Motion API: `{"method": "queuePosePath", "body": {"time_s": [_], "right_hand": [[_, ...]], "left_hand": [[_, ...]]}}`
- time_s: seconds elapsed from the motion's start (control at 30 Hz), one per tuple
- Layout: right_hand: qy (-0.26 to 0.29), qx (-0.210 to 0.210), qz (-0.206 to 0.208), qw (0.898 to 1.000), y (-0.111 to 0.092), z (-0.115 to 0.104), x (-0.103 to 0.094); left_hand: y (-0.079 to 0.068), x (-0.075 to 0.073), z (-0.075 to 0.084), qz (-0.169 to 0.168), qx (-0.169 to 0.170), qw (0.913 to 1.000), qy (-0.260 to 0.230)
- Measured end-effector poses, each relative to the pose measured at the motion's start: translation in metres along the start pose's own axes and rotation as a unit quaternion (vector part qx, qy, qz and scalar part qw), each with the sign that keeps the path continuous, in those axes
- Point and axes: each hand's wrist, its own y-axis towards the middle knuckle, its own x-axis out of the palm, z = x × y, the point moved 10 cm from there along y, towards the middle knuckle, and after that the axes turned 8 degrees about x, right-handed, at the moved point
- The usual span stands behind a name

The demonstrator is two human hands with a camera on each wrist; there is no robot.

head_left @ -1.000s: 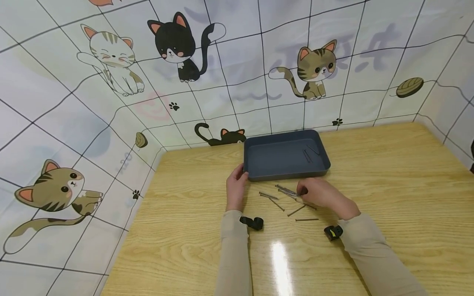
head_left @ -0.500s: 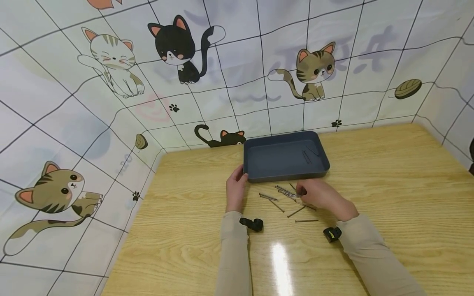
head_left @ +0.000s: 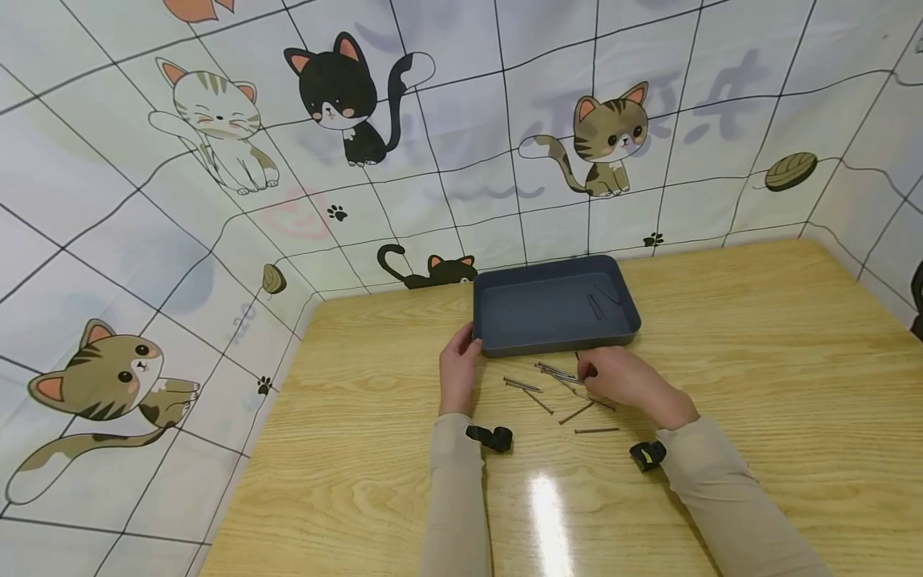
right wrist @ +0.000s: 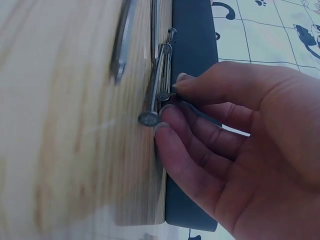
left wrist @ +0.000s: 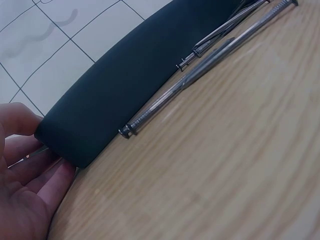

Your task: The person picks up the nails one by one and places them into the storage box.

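In the head view a dark blue-grey tray point(head_left: 541, 349) stands against the back wall. My left hand point(head_left: 459, 373) grips its near left corner, thumb at the rim and fingers along the side, as the left wrist view also shows. Over the right part of a loose pile of nails point(head_left: 555, 374), my right hand point(head_left: 620, 377) pinches a nail point(head_left: 578, 354), whose end pokes out beyond the fingertips towards the tray. From the right wrist view, thumb and fingertips meet right at the nail heads point(right wrist: 164, 96); the rest of the held nail is hidden.
A few nails point(head_left: 597, 304) lie inside the tray at its right. Nearest the person, a single nail point(head_left: 597, 431) lies apart on the wooden table point(head_left: 360, 449). Cat-patterned cloth walls point(head_left: 447, 192) stand behind and at the sides.
The nail in my right fingers has come into sight and turned, its end now pointing towards the tray. My left hand and the tray keep their places.
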Motion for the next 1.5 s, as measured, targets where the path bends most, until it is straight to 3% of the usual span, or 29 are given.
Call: {"method": "queuePosePath", "body": {"time_s": [0.33, 0.63, 0.93, 1.2, 1.5], "right_hand": [[0.001, -0.019, 0.048, 0.999, -0.003, -0.004, -0.013], [0.022, -0.030, 0.038, 0.999, -0.006, -0.002, -0.015], [0.030, -0.044, 0.064, 0.997, -0.010, -0.004, -0.024], [0.036, -0.037, 0.061, 0.997, -0.011, 0.000, -0.026], [-0.014, -0.026, 0.021, 0.999, -0.006, 0.004, -0.012]], "left_hand": [[0.002, 0.000, 0.001, 0.001, 0.003, 1.0000, 0.000], [-0.003, 0.001, 0.004, -0.004, 0.007, 0.9998, -0.017], [-0.002, 0.001, 0.004, 0.000, 0.005, 0.9999, -0.014], [-0.003, 0.000, 0.003, -0.001, 0.004, 0.9999, -0.013], [-0.003, 0.001, 0.005, -0.004, 0.001, 0.9998, -0.018]]}}
